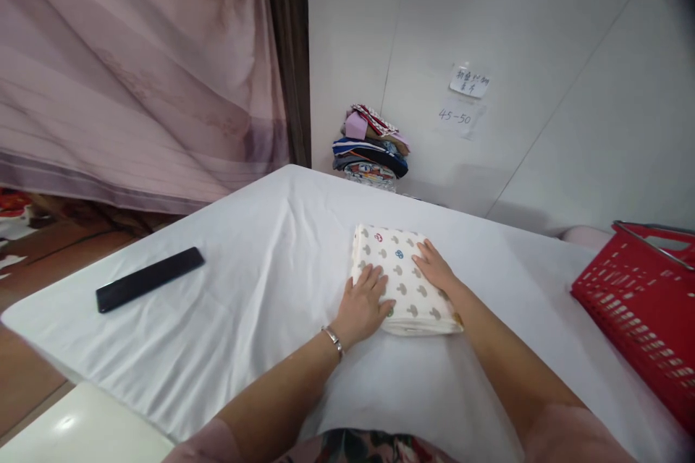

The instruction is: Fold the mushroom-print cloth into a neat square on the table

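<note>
While the table [260, 318] fills the middle of the frame and a basket [641, 311] sits at the right edge, the cloth [396, 260] lies folded just right of centre. Left hand [363, 304] and right hand [434, 268] press flat on it, fingers spread — pinching nothing. Smoothing the fold seems the step in hand; lifting it would call for fingers under its edges. A phone [149, 278] lies at left.

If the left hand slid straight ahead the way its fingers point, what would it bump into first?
The left hand already lies on the folded cloth, so it would cross more cloth, probably just missing the right hand, then reach bare table. Depth is hard to judge.
</note>
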Tool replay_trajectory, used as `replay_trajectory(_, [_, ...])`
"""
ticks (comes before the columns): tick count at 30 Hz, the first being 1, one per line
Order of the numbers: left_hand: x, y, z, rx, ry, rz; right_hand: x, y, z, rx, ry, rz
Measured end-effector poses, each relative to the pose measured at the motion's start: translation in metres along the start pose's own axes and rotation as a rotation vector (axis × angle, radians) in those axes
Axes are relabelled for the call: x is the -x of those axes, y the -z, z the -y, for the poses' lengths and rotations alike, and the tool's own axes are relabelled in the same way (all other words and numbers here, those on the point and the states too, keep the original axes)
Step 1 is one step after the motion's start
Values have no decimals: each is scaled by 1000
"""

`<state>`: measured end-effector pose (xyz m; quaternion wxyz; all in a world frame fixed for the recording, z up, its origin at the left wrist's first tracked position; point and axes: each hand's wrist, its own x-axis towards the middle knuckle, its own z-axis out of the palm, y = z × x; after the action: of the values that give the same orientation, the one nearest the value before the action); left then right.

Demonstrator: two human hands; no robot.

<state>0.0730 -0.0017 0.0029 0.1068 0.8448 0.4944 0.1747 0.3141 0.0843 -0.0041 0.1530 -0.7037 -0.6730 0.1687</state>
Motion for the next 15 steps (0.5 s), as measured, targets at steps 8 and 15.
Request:
replay_trajectory(8, [1, -2, 4, 98, 17, -51, 63, -7, -22, -296, -121, -133])
replay_trajectory(15, [9, -2, -9, 312, -5, -29, 50, 13, -42, -372, -63, -128])
